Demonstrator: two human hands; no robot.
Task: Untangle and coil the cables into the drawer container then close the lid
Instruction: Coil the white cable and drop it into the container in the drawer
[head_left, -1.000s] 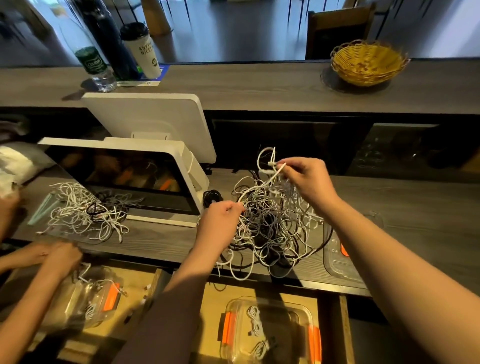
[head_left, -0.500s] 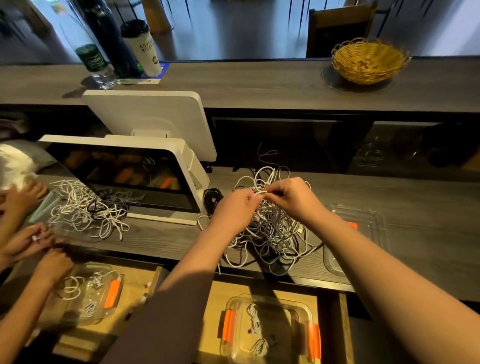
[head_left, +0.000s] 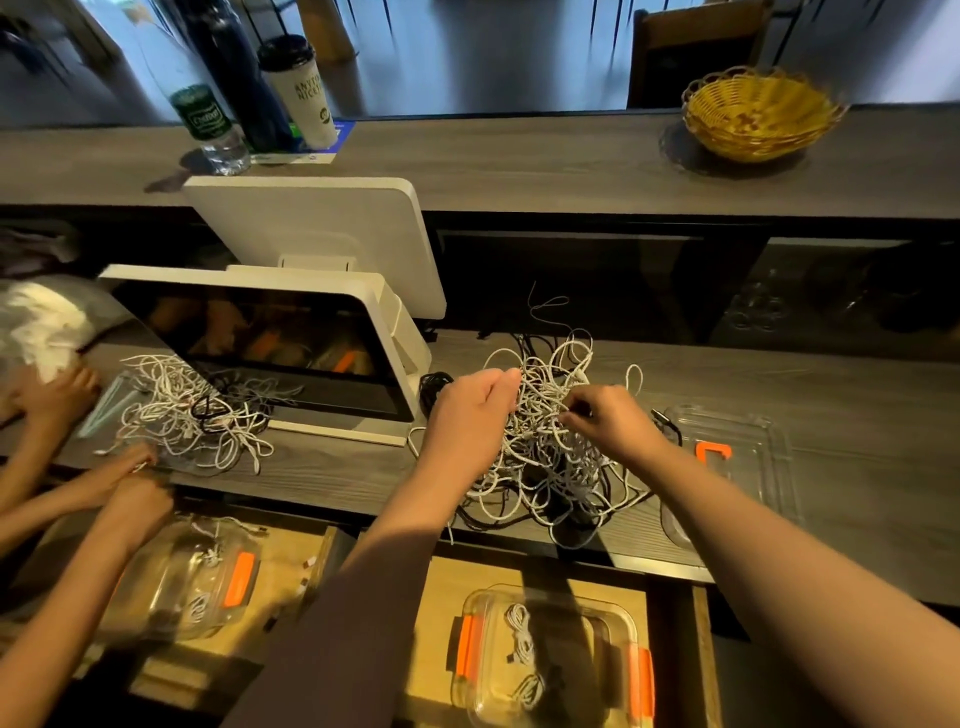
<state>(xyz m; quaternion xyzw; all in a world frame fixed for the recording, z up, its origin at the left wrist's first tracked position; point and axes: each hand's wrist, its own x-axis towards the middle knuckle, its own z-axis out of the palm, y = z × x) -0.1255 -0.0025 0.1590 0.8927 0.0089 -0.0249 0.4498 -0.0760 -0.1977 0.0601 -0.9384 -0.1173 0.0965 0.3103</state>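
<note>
1. A person's left hand (head_left: 470, 415) and right hand (head_left: 613, 423) work at a tangled heap of white and black cables (head_left: 550, 467) on a grey wooden counter (head_left: 857, 415), the heap lying between the two forearms.
2. The left hand's fingers are curled around white strands at the top left of the heap; the right hand's fingers (head_left: 574, 405) pinch strands near the heap's middle.
3. A clear lid (head_left: 748, 452) with an orange clip lies flat on the counter just right of the heap.
4. Below the counter edge, an open wooden drawer (head_left: 441, 597) holds a clear container (head_left: 550, 660) with orange latches; a few coiled white cables (head_left: 519, 639) lie inside it.
5. To the left, a white touchscreen terminal (head_left: 291, 338) stands on the counter beside a second cable pile (head_left: 192, 410), where other people's hands (head_left: 135, 504) are busy over another clear box (head_left: 187, 582).
6. On the raised ledge behind stand a yellow wicker basket (head_left: 758, 117), a water bottle (head_left: 208, 124) and a paper cup (head_left: 304, 91).
</note>
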